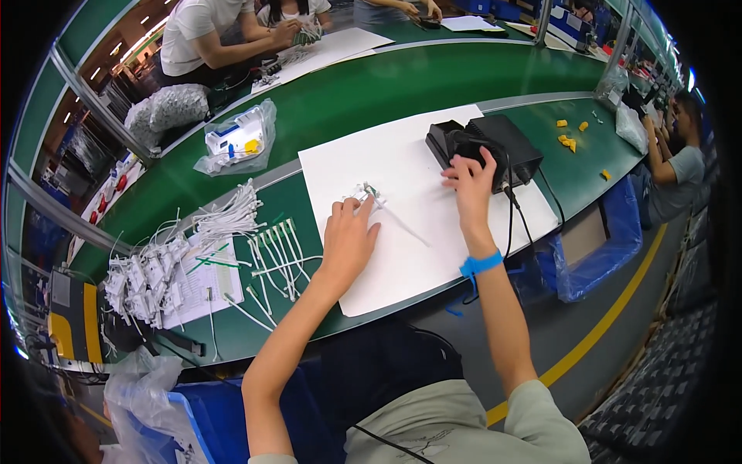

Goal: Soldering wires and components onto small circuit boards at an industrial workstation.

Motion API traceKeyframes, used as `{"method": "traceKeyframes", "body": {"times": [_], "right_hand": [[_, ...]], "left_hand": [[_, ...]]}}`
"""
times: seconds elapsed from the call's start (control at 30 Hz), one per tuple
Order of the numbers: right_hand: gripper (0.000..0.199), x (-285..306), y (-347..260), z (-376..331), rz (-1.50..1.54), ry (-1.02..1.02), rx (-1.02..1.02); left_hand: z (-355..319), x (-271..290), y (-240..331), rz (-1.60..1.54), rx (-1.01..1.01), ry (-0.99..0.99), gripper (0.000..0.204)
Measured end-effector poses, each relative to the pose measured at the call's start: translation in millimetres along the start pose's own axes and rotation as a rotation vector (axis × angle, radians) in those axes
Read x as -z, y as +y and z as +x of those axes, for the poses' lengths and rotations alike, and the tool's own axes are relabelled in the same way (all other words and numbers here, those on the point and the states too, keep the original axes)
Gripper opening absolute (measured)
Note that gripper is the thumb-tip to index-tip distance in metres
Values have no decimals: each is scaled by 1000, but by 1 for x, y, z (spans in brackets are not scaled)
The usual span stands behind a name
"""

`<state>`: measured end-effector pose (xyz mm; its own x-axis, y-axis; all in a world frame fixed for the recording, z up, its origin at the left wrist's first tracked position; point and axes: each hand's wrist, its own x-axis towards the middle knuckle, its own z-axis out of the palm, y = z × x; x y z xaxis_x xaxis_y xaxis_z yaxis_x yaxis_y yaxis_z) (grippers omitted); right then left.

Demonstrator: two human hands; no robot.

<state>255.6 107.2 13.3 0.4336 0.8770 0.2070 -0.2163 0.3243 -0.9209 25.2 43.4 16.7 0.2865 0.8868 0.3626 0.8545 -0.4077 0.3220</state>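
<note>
On the white board, my left hand holds a small white part with a green piece down with its fingertips. A thin white cable runs from that part toward the lower right. My right hand, with a blue wrist strap, is raised at the black holder beside a black box-shaped unit. Its fingers are curved and apart, and nothing shows between them. Black cords hang from the unit past my right wrist.
Left lie a pile of white parts, bundled white cables and a row of cables with green ends. A bagged white device is farther back. Yellow pieces lie right, above a blue-lined bin. Other people work across and to the right.
</note>
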Motion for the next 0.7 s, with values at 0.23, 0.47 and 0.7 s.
{"method": "traceKeyframes", "body": {"times": [0.23, 0.47, 0.7], "right_hand": [[38, -20, 21, 46, -306, 187, 143], [22, -15, 21, 54, -641, 284, 291], [27, -6, -10, 60, -909, 193, 280]], "left_hand": [[1, 8, -17, 17, -84, 1, 51], [6, 7, -15, -56, -70, 1, 49], [11, -4, -19, -25, -55, 32, 42]]}}
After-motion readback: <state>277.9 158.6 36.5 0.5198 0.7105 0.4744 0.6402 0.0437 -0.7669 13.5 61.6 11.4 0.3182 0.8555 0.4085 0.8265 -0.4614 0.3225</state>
